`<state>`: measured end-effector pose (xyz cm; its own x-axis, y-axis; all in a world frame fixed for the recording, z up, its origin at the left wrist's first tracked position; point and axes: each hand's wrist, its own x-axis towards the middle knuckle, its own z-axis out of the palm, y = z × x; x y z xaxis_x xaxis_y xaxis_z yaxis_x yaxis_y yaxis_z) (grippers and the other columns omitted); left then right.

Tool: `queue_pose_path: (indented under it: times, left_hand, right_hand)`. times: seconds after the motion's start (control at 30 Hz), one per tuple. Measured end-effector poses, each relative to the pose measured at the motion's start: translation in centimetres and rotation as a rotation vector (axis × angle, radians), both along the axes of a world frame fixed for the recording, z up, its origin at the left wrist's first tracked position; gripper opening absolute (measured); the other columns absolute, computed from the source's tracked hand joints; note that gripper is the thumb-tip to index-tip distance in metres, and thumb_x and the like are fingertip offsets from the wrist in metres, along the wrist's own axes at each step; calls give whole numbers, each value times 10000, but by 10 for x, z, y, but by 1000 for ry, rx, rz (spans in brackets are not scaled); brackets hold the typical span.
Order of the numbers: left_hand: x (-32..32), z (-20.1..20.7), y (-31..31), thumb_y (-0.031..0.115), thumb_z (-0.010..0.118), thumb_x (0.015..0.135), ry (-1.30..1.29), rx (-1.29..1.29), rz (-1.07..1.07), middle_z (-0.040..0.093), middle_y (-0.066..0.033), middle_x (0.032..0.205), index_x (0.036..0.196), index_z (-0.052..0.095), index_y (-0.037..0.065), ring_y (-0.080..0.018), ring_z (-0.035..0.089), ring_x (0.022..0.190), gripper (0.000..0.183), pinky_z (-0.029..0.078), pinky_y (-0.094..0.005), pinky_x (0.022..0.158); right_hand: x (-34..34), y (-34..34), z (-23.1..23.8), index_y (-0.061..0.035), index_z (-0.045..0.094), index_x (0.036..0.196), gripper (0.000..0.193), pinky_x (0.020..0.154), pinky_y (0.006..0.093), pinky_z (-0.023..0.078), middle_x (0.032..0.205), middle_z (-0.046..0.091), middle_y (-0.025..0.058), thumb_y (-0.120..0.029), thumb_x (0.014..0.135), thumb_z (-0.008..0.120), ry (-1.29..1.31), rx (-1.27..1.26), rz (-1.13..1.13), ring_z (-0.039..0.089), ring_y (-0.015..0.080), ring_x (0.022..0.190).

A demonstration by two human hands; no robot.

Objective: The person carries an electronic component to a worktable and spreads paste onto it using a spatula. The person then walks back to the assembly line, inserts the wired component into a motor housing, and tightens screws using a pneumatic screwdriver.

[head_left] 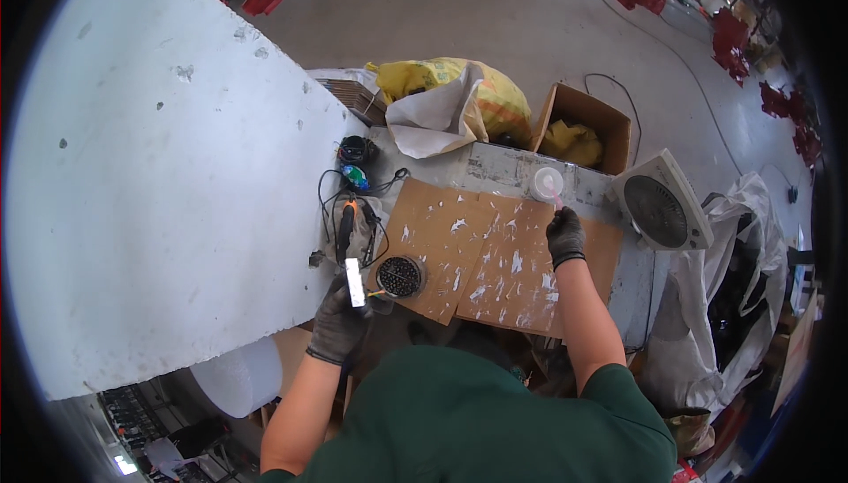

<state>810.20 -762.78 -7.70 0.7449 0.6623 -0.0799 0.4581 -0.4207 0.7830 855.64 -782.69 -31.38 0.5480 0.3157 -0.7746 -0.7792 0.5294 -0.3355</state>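
My left hand (338,322), in a dark glove, is closed around a small white rectangular piece (355,283) that stands up from the fingers. Beside it is a round container (400,277) full of small dark round-ended pieces. My right hand (566,237), gloved too, pinches a thin pink stick (556,197); its far end reaches into a round white tub (547,184). What the tip looks like inside the tub is too small to tell. Between my hands lie cardboard sheets (481,258) streaked with white smears.
A white wall (177,183) rises at the left. Near it lie a black-and-orange handled tool (350,218) and tangled cables (358,149). A grey fan (658,205) stands at right, a cardboard box (629,134) and yellow sack (499,99) beyond, a pale sack (693,324) farther right.
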Motion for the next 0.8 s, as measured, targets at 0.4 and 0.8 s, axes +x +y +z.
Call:
queue_pose_path:
  times: [0.4,0.8]
  left_hand:
    - [-245,-50,-55,225,560,978,80,-78,643,639,-44,936,1112,613,138,-172,619,833,168,525,-310,686]
    - [-500,-101,-373,320,630,965,-782,-570,1864,647,-36,851,1049,652,88,-151,615,765,247,509,-316,666]
  right_hand:
    - [36,-10,-121,-159,633,1010,181,679,341,468,888,631,49,-317,954,565,-317,-218,319,579,187,799]
    - [-271,12,-40,-65,703,1085,351,769,388,541,983,711,131,-313,857,603,-1482,-792,2032,682,281,894]
